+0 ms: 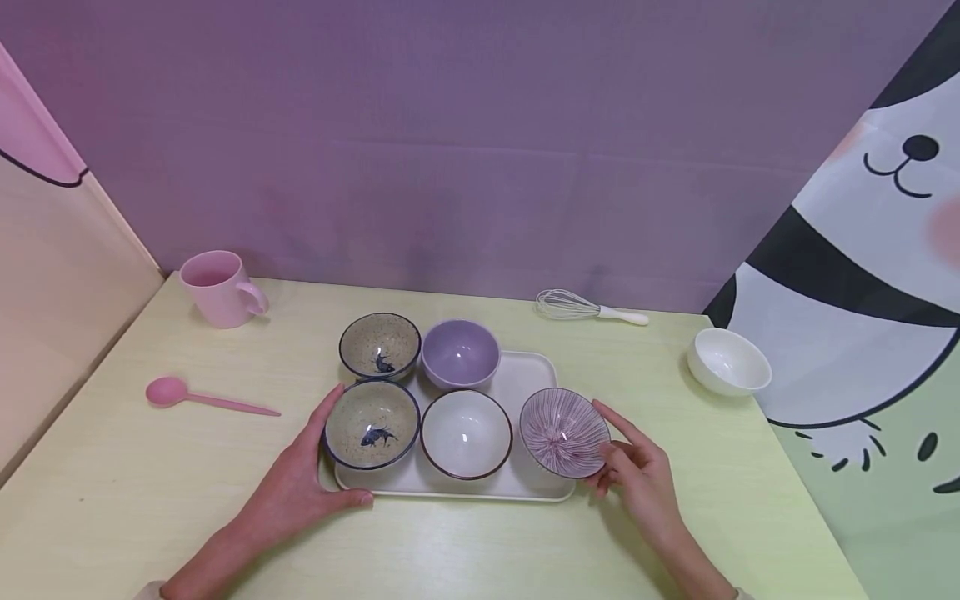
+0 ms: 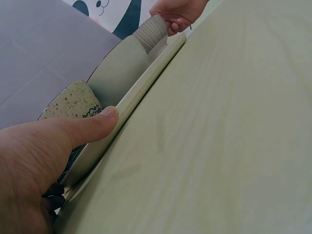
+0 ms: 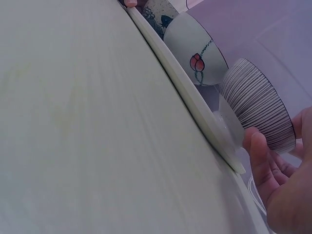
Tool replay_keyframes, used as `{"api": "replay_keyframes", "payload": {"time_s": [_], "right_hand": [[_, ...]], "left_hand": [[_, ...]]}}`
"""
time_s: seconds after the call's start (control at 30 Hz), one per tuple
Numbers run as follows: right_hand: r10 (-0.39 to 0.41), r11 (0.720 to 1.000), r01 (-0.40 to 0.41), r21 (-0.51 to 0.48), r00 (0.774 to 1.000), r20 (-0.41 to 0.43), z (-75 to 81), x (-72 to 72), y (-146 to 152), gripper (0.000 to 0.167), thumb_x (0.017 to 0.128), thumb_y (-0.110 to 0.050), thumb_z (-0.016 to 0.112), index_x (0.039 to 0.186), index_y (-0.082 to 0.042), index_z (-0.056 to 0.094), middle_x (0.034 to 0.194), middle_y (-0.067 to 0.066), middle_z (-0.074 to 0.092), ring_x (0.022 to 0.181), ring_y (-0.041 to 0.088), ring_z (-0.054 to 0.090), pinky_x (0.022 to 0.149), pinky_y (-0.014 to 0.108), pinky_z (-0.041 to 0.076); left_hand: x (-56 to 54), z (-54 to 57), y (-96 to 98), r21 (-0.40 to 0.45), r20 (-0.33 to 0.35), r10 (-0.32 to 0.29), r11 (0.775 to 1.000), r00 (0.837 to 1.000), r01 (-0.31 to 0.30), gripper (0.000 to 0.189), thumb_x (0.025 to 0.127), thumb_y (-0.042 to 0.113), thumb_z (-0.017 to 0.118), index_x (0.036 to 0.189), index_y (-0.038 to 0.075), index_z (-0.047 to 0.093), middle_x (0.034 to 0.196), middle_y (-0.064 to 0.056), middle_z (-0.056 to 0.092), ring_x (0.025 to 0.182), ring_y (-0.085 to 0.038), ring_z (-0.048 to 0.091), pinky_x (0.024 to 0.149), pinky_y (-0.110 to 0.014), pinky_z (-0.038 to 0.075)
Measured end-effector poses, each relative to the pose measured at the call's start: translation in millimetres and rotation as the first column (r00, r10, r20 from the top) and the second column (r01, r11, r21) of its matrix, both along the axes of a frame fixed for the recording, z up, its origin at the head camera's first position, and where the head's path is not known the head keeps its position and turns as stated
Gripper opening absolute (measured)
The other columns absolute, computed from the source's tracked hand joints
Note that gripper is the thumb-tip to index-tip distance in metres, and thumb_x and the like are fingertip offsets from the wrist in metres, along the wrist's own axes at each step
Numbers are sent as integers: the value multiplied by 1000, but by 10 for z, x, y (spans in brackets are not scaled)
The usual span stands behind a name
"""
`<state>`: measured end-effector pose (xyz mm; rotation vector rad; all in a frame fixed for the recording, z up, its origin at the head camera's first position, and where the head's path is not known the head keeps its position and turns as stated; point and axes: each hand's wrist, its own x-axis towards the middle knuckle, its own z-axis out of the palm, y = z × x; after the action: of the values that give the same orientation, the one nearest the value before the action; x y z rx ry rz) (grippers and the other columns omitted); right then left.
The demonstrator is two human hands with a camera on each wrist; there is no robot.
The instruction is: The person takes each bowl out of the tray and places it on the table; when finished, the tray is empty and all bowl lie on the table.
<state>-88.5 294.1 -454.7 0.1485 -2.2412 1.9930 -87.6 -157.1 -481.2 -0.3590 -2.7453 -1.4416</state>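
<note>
My left hand (image 1: 300, 479) holds the front left corner of a white tray (image 1: 534, 367), the thumb along its front edge. Its fingers lie beside a speckled bowl (image 1: 358, 429) with a blue fish inside. At the tray's right end my right hand (image 1: 641, 479) grips a bowl with thin purple stripes (image 1: 562, 429); in the right wrist view this striped bowl (image 3: 258, 105) is tilted. Between these two stands a white bowl with a brown rim (image 1: 467, 433). Behind them are a second speckled bowl (image 1: 378, 343) and a purple bowl (image 1: 461, 354).
A pink mug (image 1: 217, 292) and pink spoon (image 1: 168, 392) are on the left of the table. A whisk (image 1: 570, 305) lies at the back, and a small white bowl (image 1: 727, 362) stands at the right edge. A purple cloth (image 1: 465, 150) hangs behind the table.
</note>
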Motion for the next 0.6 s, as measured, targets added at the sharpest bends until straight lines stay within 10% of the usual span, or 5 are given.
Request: {"api": "replay_keyframes", "payload": {"time_s": [0.6], "right_hand": [[-206,977,207,-46,978,26,52,-82,156,55,106,12,45,159,-1,58,72,8,74,57,16,70,53,24,60]], "left_hand": [[0,4,1,-9,-9,0,1000,1000,0,146,69,48,107,179,28,14,176,-21,38,157,-51,41,123,-75,37]]}}
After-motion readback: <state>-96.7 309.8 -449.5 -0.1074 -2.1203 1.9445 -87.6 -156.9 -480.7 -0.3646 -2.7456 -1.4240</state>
